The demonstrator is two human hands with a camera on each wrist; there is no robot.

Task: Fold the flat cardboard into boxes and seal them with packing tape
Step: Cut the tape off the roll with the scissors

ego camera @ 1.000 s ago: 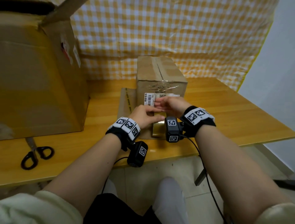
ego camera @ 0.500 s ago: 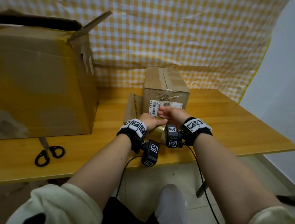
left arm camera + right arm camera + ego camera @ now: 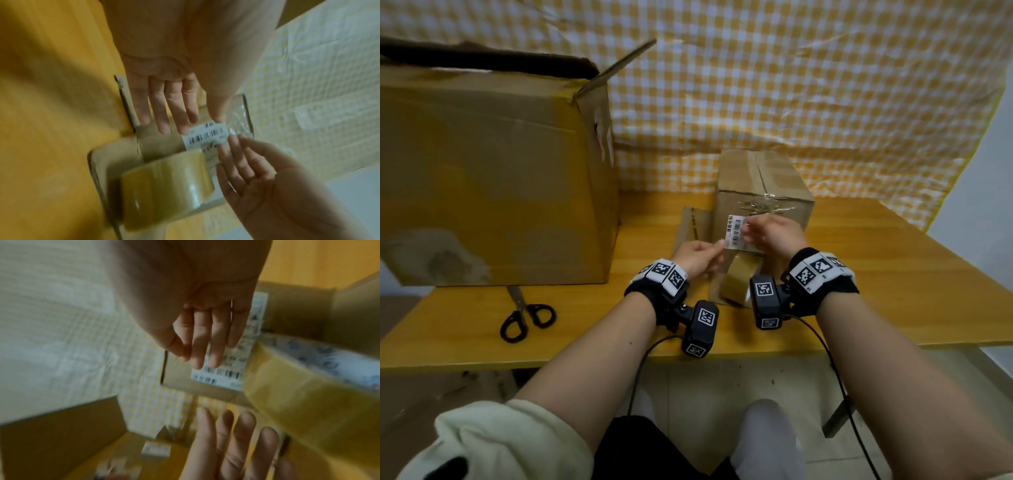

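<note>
From the head camera, a person sits at a yellow wooden worktop backed by a yellow-and-white checked sheet, pale floor tiles below. Two boxes stand on it: a big open box at the left and a small sealed box at the centre, with one piece of flat cardboard lying beside the small one. One roll of tape stands on the cardboard in front of the small box, and one pair of black scissors lies near the front edge. The left hand and the right hand meet at the white label on the small box's near face.

The left wrist camera, blurred, shows the left hand's fingers straight and relaxed, tips at the label, gripping nothing. The right hand also lies flat, fingertips on the label, with the tape roll just below.

The right wrist camera, likewise blurred, shows the right hand's fingers extended over the label, holding nothing, the left hand spread below, the tape at the right.
</note>
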